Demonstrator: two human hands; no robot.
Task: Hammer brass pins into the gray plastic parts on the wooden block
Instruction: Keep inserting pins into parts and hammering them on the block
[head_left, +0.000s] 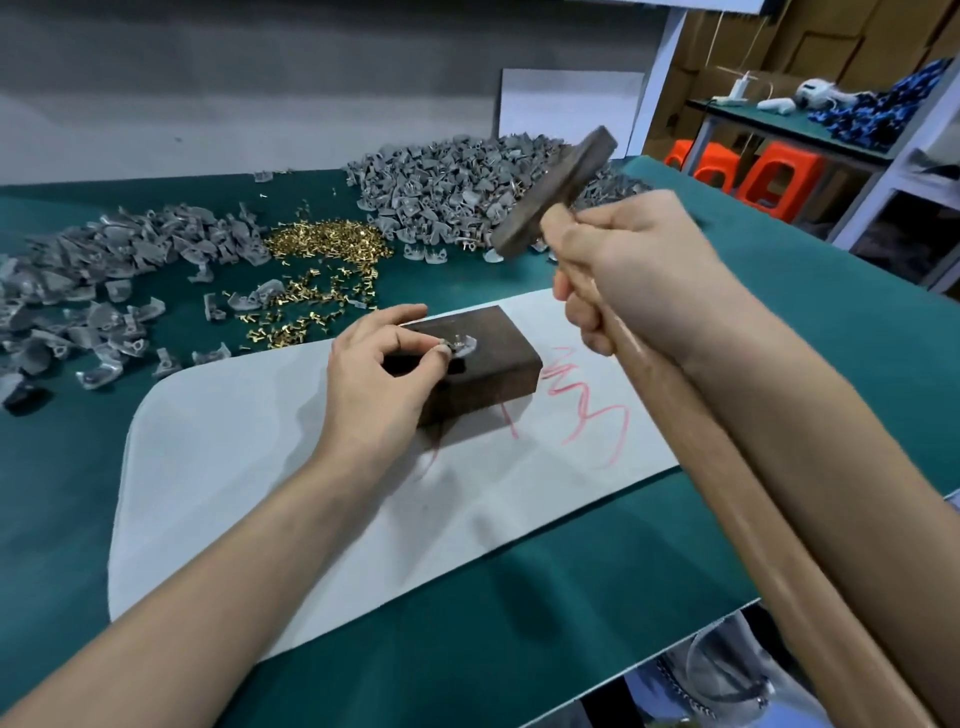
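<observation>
The wooden block (493, 379) sits on a white sheet (249, 467) spread over the green bench mat (467, 649), likely to give a firm, flat anvil within easy reach. On the block's top lies one gray plastic part (467, 347) with a brass pin (457, 340) standing in it. The left hand (374, 379) pinches the part's near edge between thumb and forefinger, apparently to steady it and keep the pin upright while keeping the fingers just clear of the strike. The right hand (628, 275) is wrapped around the wooden handle of a hammer (550, 192), whose head is held above and to the right of the block. Loose brass pins (327, 244) and heaps of gray parts (441, 182) lie behind the block as stock. A red scrawl (587, 410) marks the sheet but cannot be read, and no brand is visible.
</observation>
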